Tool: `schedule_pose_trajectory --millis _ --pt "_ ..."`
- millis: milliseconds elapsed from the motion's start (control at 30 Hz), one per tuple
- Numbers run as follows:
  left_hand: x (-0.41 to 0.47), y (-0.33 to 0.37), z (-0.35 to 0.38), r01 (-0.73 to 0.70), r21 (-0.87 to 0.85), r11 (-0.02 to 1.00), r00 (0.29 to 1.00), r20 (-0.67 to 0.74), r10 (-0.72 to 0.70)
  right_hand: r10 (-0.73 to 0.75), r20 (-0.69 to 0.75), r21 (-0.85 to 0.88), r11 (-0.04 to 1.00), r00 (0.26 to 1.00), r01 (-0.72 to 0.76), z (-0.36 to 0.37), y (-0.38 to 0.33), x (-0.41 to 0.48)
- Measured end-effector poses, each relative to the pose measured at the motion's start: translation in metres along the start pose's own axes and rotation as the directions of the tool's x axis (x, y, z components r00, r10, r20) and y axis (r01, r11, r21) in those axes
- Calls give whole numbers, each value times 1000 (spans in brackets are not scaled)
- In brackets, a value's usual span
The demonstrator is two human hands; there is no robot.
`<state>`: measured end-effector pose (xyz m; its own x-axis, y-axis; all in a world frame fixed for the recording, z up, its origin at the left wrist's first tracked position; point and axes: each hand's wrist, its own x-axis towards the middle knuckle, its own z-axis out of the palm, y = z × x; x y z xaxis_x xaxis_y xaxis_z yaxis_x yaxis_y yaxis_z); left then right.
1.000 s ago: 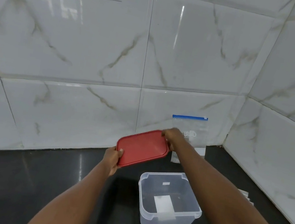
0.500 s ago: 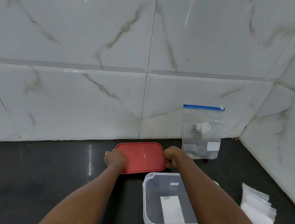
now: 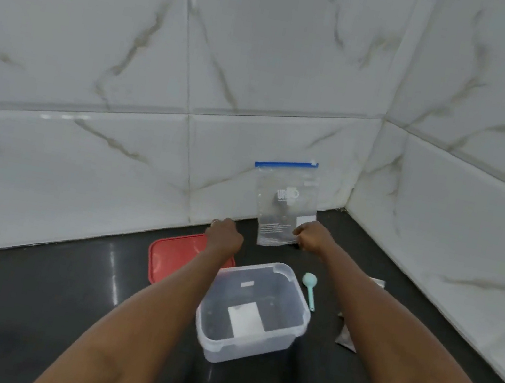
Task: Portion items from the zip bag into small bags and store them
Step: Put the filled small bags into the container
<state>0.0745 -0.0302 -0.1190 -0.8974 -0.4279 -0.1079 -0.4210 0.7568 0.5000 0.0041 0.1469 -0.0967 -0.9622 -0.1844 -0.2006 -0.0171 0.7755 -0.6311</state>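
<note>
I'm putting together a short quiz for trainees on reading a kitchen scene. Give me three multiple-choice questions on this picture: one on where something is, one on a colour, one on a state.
1. Where does the red lid lie relative to the clear container?
A. Snapped onto it
B. Inside it
C. Flat on the counter to its left

2. What colour is the seal strip at the top of the zip bag?
A. Blue
B. Green
C. Yellow

3. What state is the clear container in?
A. Tipped on its side
B. Upright with no lid on
C. Closed

Answers:
1 C: the lid lies flat on the dark counter beside the container's left wall.
2 A: a blue strip runs along the bag's top edge.
3 B: its open mouth faces up and its floor shows.
</note>
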Motion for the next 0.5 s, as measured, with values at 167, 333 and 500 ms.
schedule_pose_trajectory --millis 167,333,500 --pt "-28 82 40 -442 7 897 883 179 434 36 -166 -39 998 986 -43 -54 81 -40" --pt "-48 132 82 -637 42 770 747 284 602 118 -85 -162 978 989 -130 -69 137 -61" --pt "-50 160 115 -698 195 689 696 413 587 98 53 -331 941 994 -75 -59 163 -67"
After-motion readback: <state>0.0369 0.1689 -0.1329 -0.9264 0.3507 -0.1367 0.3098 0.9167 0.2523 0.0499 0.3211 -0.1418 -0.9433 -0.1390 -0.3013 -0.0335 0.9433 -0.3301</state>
